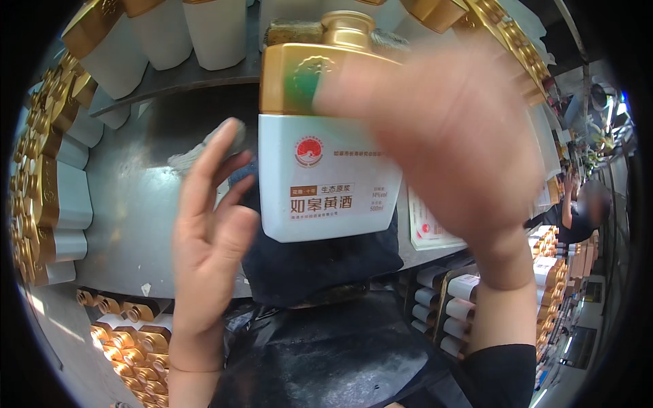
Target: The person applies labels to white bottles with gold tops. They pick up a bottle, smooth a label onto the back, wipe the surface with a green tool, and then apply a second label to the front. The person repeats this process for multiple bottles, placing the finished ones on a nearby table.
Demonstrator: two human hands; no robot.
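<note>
A white and gold flask-shaped bottle [326,177] with an open gold neck lies face up on a dark cloth pad [320,272] in front of me. Its front carries a red round emblem and printed brown lettering. My right hand [456,136] is smeared by motion over the bottle's upper right, its fingertips at the gold shoulder beside a green patch [303,85]. Whether that hand holds anything is hidden. To the left of the bottle is my left hand [207,238], fingers stretched and apart, holding nothing. A grey rag [197,153] lies behind its fingertips.
Rows of similar bottles [61,197] stand at the left, with others [218,34] along the far ledge. Printed label sheets [432,221] lie right of the pad. More bottles [136,353] fill the lower left. A person [585,211] is at the far right.
</note>
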